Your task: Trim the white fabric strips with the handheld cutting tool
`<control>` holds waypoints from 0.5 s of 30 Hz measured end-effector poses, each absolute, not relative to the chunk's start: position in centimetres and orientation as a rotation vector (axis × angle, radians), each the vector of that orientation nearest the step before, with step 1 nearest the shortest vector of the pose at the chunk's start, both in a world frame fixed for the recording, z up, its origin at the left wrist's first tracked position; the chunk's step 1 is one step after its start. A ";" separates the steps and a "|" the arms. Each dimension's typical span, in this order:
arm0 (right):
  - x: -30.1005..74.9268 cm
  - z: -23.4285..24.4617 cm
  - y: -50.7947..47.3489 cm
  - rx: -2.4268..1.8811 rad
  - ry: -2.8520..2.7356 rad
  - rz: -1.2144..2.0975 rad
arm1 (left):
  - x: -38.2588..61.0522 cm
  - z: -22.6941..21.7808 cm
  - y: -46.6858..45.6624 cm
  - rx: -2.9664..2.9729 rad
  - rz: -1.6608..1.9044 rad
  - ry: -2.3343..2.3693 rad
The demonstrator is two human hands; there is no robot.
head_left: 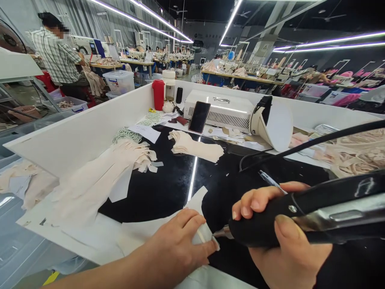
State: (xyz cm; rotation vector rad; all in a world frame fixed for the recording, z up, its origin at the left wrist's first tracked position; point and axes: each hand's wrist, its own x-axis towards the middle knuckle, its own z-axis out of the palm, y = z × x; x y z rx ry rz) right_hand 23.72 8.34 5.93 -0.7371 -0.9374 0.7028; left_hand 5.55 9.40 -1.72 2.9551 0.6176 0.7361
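My right hand (pixel 282 237) is closed around a black handheld cutting tool (pixel 303 218) whose metal tip (pixel 223 232) touches the edge of a pale fabric piece (pixel 168 224) on the glossy black worktop (pixel 168 184). My left hand (pixel 177 245) lies flat on that fabric piece, fingers stretched out, fingertips right beside the tool tip. The tool's black cable (pixel 315 141) arcs away to the right. A pen (pixel 270 181) lies just beyond my right hand.
Stacks of cut pale fabric strips lie at left (pixel 99 176) and centre (pixel 195 147). A white machine (pixel 222 110), phone (pixel 199 116), red bottle (pixel 158 94) and white-shaded lamp (pixel 272 122) stand at the back. White walls (pixel 78 132) enclose the table. A person in a checked shirt (pixel 58 56) stands at far left.
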 end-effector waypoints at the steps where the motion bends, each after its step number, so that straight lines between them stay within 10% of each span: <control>1: 23.7 6.0 8.5 -0.733 -0.935 0.699 | 5.6 -1.8 9.4 2.949 0.741 0.616; 15: 23.5 6.1 8.6 -0.733 -0.939 0.737 | 6.2 -4.0 7.8 2.986 1.035 0.698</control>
